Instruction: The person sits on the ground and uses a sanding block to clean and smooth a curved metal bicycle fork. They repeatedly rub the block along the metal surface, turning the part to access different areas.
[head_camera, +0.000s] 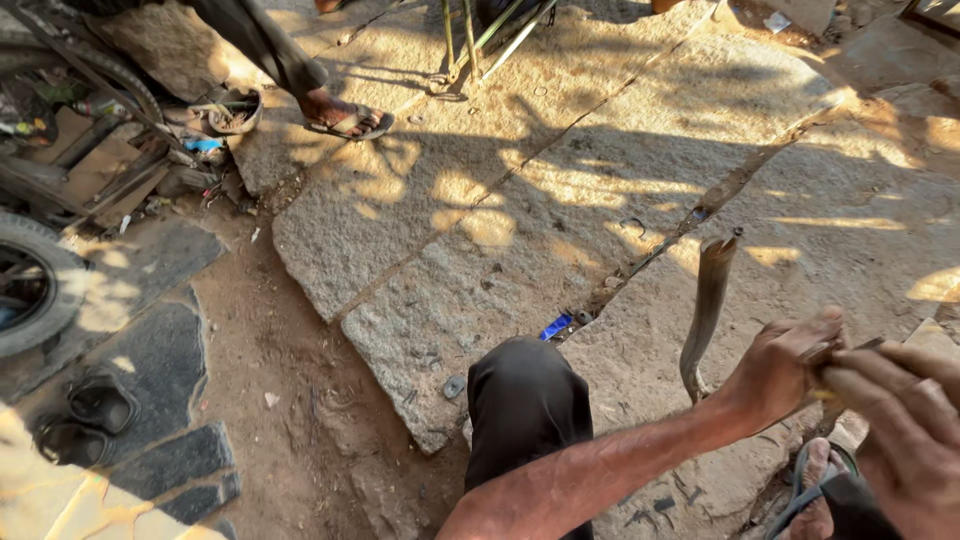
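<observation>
My left hand (775, 375) reaches across my knee in black trousers (525, 405) and grips the lower end of a dark, curved strip of rubber tube (708, 300), which sticks up over the stone slab. My right hand (900, 435) is at the lower right, touching the left, with its fingers closed on a small dark piece (845, 348) pinched between both hands. What that piece is cannot be made out. My foot in a sandal (815, 490) rests just below the hands.
Rough stone slabs (520, 190) cover the ground, with bare dirt (300, 400) to the left. A tyre (35, 290), a pair of sandals (85, 415) and scrap parts (90, 150) lie at the left. Another person's sandalled foot (345, 115) stands at the top. A blue wrapper (556, 327) lies in a crack.
</observation>
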